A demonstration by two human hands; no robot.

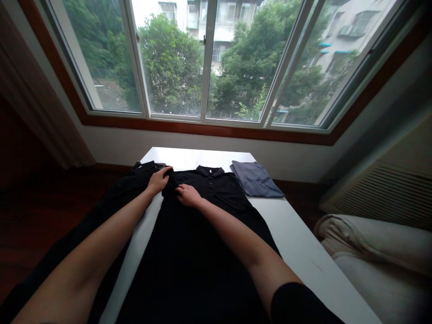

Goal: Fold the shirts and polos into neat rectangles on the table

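A black polo shirt [202, 234] lies spread on the white table [286, 225], its collar at the far end and its buttoned placket facing up. At its left shoulder, my left hand [159, 180] has its fingers closed on the sleeve cloth. Just to the right, my right hand [188, 195] rests low on the same shirt, fingers bent and pinching the fabric near the sleeve. Dark cloth partly hides the fingertips of both hands.
Other dark clothing [114, 198] lies along the table's left side, hanging over the edge. A folded grey garment [256, 179] sits at the far right. Rolled pale bedding [378, 243] is beside the table on the right. Beyond the far edge is a window [205, 119].
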